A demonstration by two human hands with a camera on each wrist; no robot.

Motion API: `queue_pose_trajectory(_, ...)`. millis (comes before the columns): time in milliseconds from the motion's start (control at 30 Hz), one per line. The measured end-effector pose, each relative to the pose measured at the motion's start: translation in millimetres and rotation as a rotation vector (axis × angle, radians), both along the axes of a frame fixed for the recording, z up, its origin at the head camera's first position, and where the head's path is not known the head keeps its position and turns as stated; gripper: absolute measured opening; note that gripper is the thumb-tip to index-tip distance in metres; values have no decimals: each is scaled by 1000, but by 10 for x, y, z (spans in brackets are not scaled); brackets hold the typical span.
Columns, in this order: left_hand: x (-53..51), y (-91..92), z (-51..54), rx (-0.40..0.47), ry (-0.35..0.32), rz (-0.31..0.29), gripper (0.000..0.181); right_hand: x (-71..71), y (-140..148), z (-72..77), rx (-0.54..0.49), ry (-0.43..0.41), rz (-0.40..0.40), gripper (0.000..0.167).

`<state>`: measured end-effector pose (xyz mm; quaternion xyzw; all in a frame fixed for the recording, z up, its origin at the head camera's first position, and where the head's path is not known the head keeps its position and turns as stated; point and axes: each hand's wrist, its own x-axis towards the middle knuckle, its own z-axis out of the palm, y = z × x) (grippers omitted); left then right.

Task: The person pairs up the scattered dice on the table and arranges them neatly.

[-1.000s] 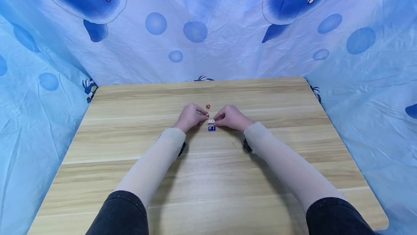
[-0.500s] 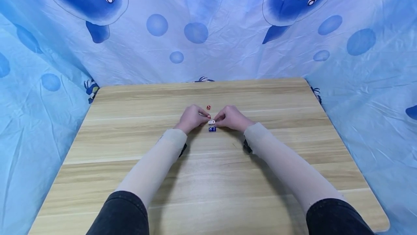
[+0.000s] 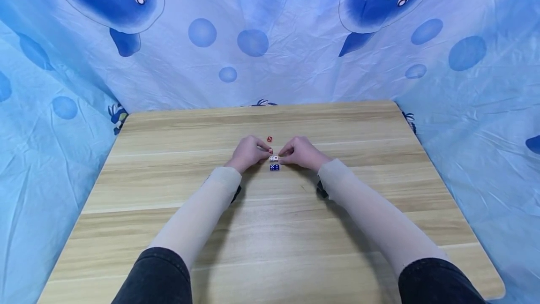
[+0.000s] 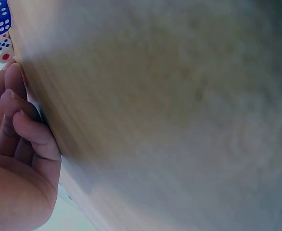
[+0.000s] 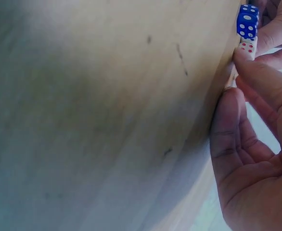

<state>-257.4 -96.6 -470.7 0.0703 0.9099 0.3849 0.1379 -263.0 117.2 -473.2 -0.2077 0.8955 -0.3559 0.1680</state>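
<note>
In the head view my left hand (image 3: 249, 152) pinches a red die (image 3: 270, 151) just behind a pair of white dice (image 3: 273, 159). Its fingertips (image 4: 15, 72) mostly hide that die in the left wrist view. My right hand (image 3: 300, 152) is at the right side of the white dice, thumb and forefinger bent with a gap between them. In the right wrist view one fingertip overlaps a white die (image 5: 247, 47); contact is hard to judge. Two blue dice (image 3: 274, 167) sit side by side in front of the white pair.
A second red die (image 3: 269, 139) lies alone farther back on the wooden table (image 3: 261, 238). A blue curtain (image 3: 295, 70) with dolphin prints hangs behind the table and along both sides.
The red die in my left hand has come slightly nearer and to the right, up to the white dice. My right fingertips have drawn slightly right, away from the white pair.
</note>
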Motion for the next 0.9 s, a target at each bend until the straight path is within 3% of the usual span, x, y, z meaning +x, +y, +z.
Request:
queue_pose_trajectory(233, -8, 1, 10, -13, -29, 5, 14, 7, 110, 2, 6, 12, -56, 20)
queue_pose_trajectory(433, -9, 2, -4, -5, -44, 12, 13, 25, 159, -18, -8, 25, -59, 20)
queue_pose_trajectory(600, -8, 8, -20, 10, -41, 15, 13, 13, 160, -9, -26, -16, -93, 28)
queue_pose_trajectory(900, -2, -12, -33, 37, -32, 11, 12, -197, 43, 62, -69, -49, -163, 39)
